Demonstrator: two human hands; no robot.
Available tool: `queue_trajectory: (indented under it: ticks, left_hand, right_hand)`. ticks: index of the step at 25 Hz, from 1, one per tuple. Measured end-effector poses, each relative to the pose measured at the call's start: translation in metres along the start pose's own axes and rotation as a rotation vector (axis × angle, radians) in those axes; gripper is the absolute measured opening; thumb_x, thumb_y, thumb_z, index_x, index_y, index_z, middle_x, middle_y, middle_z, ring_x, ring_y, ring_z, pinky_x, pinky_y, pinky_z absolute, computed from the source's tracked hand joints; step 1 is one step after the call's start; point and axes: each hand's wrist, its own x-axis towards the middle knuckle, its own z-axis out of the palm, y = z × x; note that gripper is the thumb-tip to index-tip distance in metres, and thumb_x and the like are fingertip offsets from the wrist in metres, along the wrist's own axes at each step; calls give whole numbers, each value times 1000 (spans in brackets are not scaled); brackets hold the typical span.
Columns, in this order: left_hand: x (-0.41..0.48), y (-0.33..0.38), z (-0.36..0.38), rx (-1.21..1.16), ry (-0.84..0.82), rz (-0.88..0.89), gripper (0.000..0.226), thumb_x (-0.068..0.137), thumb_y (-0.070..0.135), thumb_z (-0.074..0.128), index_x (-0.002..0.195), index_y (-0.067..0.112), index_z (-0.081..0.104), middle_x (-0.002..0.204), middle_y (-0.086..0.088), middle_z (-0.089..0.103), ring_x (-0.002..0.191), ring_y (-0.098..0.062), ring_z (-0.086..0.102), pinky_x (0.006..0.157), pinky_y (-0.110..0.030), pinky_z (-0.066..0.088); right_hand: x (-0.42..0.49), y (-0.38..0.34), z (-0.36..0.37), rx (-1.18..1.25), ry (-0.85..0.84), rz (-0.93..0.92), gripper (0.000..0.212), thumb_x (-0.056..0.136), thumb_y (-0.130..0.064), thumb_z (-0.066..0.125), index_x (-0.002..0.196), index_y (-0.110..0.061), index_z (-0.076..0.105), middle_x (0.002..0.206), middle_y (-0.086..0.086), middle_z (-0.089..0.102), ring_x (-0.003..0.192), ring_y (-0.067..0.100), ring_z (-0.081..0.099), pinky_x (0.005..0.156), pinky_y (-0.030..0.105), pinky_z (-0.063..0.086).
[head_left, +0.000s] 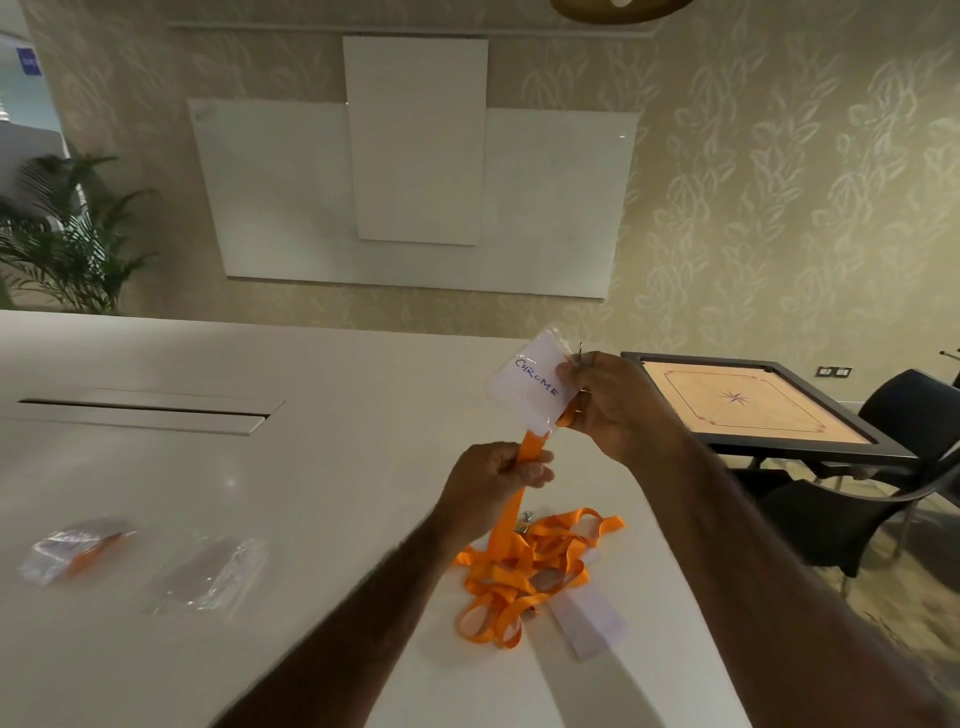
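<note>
A clear badge holder (530, 387) with a white card reading "CHROME" is held up above the white table (260, 467). My right hand (615, 408) pinches its right edge, where a metal clip and an orange strap end show. My left hand (493, 480) grips the orange lanyard strap (532, 447) just below the badge. The strap runs down to a tangled heap of orange lanyards (524, 566) on the table. A white card (589, 621) lies beside the heap.
Two clear plastic sleeves lie at the left: one (78, 545) with something orange in it, one (208, 571) plain. A cable hatch (150, 413) is set in the table. A carrom board (748, 405) and black chairs (852, 514) stand to the right. A potted plant (67, 234) stands at the back left.
</note>
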Motion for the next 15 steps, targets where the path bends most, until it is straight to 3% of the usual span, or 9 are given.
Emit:
queue_trajectory:
  ticks: [3,7,12,15]
  left_hand:
    - [2,-8,-11,-72,3,-91,22,103,19,54,116,19,72,90,2,79,86,-16,76,83,-26,60]
    - [8,-8,-30,-147,-95,-168,27,107,24,47,124,15,67,105,-5,76,95,-21,75,84,-31,60]
    - [22,10,-24,-169,75,-121,19,99,21,63,98,9,79,83,-6,76,71,-15,70,60,-20,52]
    - [24,10,-27,-112,187,-120,18,97,20,66,99,7,78,78,-8,75,65,-21,64,57,-25,49]
  right_hand:
    - [-3,-3,-6,-7,-76,51,9,95,-1,60,102,-6,61,96,12,70,89,29,72,71,42,60]
    - [-7,1,-18,-155,-234,236,28,92,3,63,120,1,59,114,21,68,98,32,71,75,43,61]
    - [-7,18,-12,-516,-293,334,17,95,-2,63,111,-1,61,111,21,72,102,32,71,96,45,57]
    - [-5,20,-11,-509,-290,304,16,94,-2,63,110,-3,59,110,23,72,103,34,71,89,42,59]
